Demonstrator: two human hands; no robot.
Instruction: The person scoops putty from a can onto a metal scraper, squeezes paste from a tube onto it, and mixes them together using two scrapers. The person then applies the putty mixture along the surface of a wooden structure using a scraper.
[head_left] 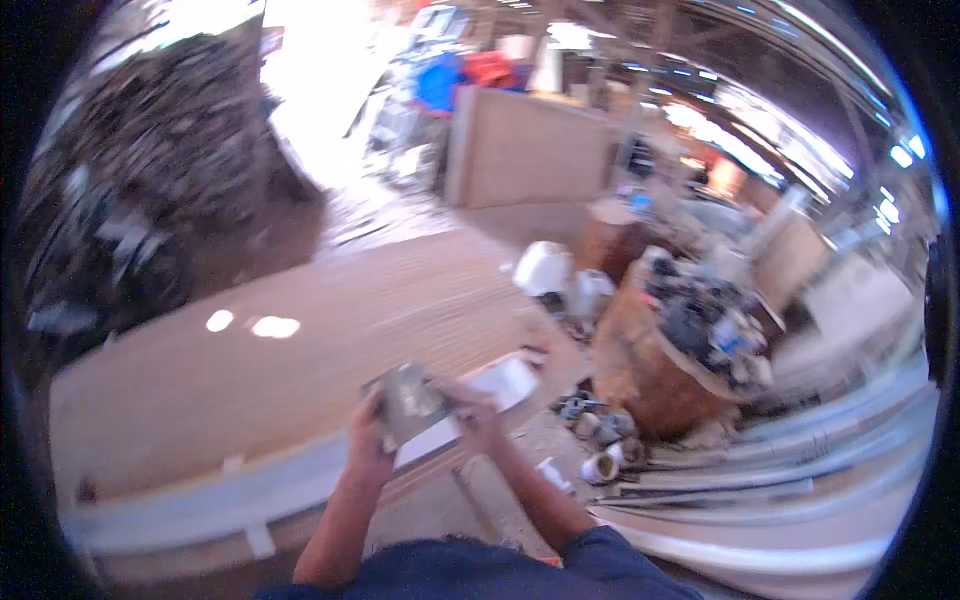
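Note:
A flat, grey-brown rectangular piece (pixel 408 402) with a pale patch is held up in front of me, above the near edge of the wooden panel. My left hand (pixel 371 440) grips its left side, fingers closed on the edge. At its right side, my right hand (pixel 474 415) has bent fingers closed on the corner. Motion blur hides what the piece is made of. Beneath it lies the large wood-grain panel (pixel 300 370), with a long white strip (pixel 290 490) along its near side.
Right of the panel stands a rusty drum (pixel 650 365) full of scraps, with white jugs (pixel 543 268) behind it. Several tape-like rolls (pixel 600 467) and long pale pipes (pixel 760 540) lie on the floor at right. A board partition (pixel 540 150) stands farther back.

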